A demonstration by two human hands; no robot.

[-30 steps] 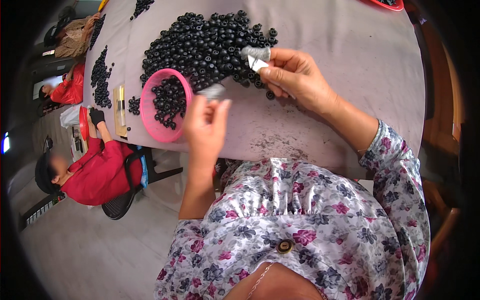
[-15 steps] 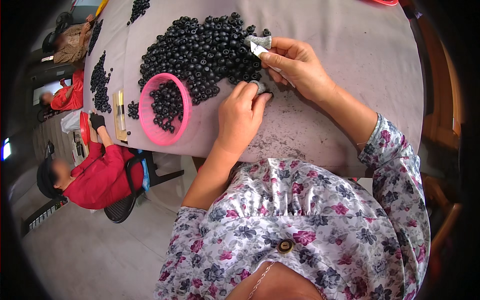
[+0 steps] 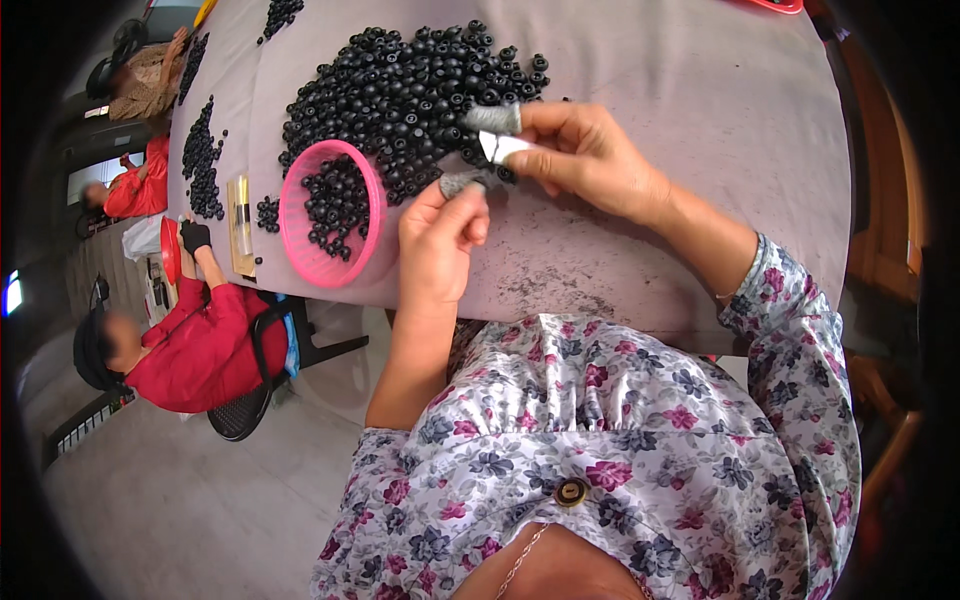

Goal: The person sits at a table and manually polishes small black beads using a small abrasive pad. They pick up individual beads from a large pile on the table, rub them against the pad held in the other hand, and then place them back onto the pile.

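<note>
A wide heap of small round black pieces (image 3: 390, 95), several with a hole or collar showing, is spread over the cloth-covered table (image 3: 660, 80). At the heap's near right edge my right hand (image 3: 605, 170) is closed round a white pointed tool (image 3: 508, 150), perhaps a small blade. A grey cover wraps its index fingertip, which reaches over the pieces. My left hand (image 3: 435, 240) is closed just left of the tool, thumb against fingers, also with a grey fingertip cover. Whatever it pinches is hidden. Beside it stands a pink basket (image 3: 378, 215) partly filled with black pieces.
Left of the basket lies a flat tray with a clear, yellowish strip (image 3: 240, 225). Smaller black heaps (image 3: 203, 165) sit farther left. A person in a red top (image 3: 205, 350) sits at the left edge, others beyond. Dark crumbs (image 3: 545, 280) litter the near cloth.
My left hand has moved left, toward the basket, and its fingers have turned. My right hand has shifted slightly left and down with the white tool still in it.
</note>
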